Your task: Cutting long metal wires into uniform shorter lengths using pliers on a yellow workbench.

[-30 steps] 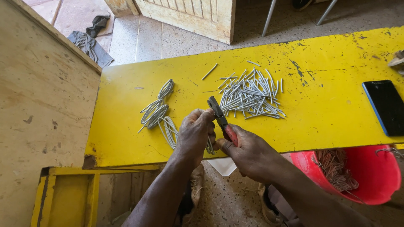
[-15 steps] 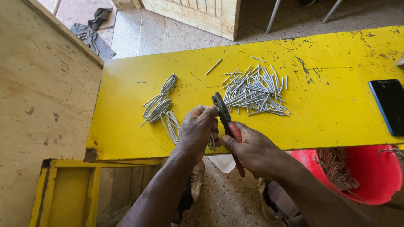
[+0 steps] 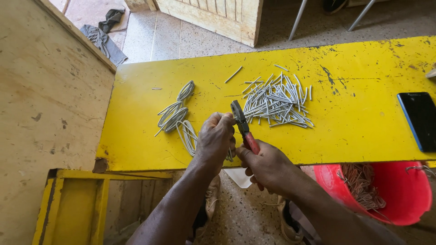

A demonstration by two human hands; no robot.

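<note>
Gripping pliers (image 3: 240, 123) in the right hand (image 3: 268, 165), left hand (image 3: 217, 138) pinching wire (image 3: 187, 136); both have stayed above the bench (image 3: 363, 131) edge.

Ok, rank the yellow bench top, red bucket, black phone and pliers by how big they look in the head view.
1. Yellow bench top, largest by far.
2. Red bucket, partly hidden under the bench.
3. Black phone and pliers: unsure. The phone is cut off at the frame edge, and the right hand covers the pliers' handles.

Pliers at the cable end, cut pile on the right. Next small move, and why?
Probably squeeze the red-handled pliers shut. The right hand grips their handles, the left hand holds the grey cable up to the head, and the pile of short cut pieces lies just beyond. The jaws' exact contact with the cable is hidden.
</note>
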